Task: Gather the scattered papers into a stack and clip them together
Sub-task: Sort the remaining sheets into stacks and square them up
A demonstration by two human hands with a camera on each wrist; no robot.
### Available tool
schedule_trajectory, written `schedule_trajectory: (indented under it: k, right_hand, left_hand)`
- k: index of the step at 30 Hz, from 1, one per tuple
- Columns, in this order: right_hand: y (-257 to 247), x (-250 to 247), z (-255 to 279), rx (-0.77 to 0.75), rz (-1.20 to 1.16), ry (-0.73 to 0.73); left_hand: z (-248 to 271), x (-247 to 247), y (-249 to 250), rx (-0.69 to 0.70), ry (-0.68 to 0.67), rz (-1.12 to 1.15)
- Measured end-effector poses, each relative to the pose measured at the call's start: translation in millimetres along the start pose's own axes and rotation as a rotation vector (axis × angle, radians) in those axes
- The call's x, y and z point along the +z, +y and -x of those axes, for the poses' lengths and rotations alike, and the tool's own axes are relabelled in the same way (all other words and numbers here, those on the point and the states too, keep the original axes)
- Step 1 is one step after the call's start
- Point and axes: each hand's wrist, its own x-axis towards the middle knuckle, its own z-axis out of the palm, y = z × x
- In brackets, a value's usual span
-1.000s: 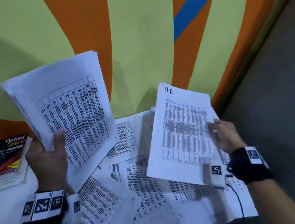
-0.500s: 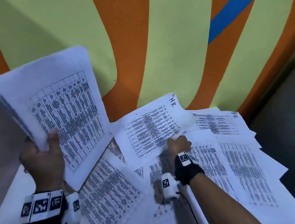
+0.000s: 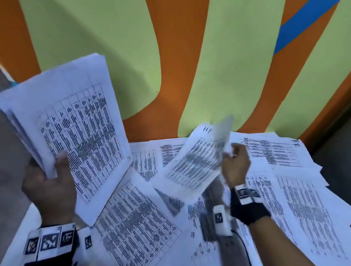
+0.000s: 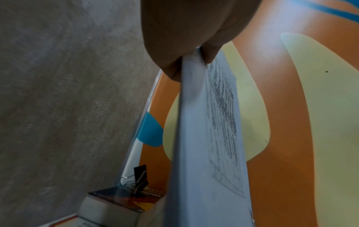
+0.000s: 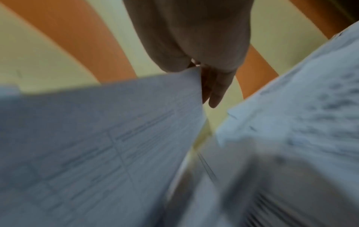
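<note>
My left hand (image 3: pixel 52 180) holds a stack of printed sheets (image 3: pixel 75 128) upright above the table's left side, thumb on the front page; in the left wrist view the same stack (image 4: pixel 204 138) runs edge-on out of the hand (image 4: pixel 190 58). My right hand (image 3: pixel 234 161) pinches the right edge of one printed sheet (image 3: pixel 194 165), lifted and blurred over the table's middle. The right wrist view has that sheet (image 5: pixel 97 138) under my fingers (image 5: pixel 215 92). Several loose printed sheets (image 3: pixel 306 210) lie spread over the table. A black binder clip (image 4: pixel 140 178) sits on a book (image 4: pixel 124 199).
A wall (image 3: pixel 185 58) painted in orange, green and blue bands rises right behind the table. The book sits at the table's far left, seen only from the left wrist. Grey floor (image 3: pixel 348 157) lies beyond the table's right edge and at the left.
My right hand has taken one sheet by its edge and raised it off the table toward the left. The left hand's stack stays about where it was.
</note>
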Motion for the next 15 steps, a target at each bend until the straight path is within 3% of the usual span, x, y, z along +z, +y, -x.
schedule_trajectory:
  k: [3, 8, 11, 15]
  right_hand:
    - [-28, -39, -23, -0.049, -0.263, -0.09]
    - [-61, -50, -13, -0.017, -0.375, -0.553]
    - [-62, -14, 39, -0.088, -0.173, -0.782]
    - [-30, 58, 98, -0.222, 0.3, -0.834]
  left_hand:
    - [-6, -15, 12, 0.048, -0.026, -0.059]
    - [-16, -34, -12, -0.061, 0.007, -0.107]
    - [-27, -47, -36, -0.092, 0.057, -0.137]
    - [-29, -66, -91, -0.224, 0.183, -0.092]
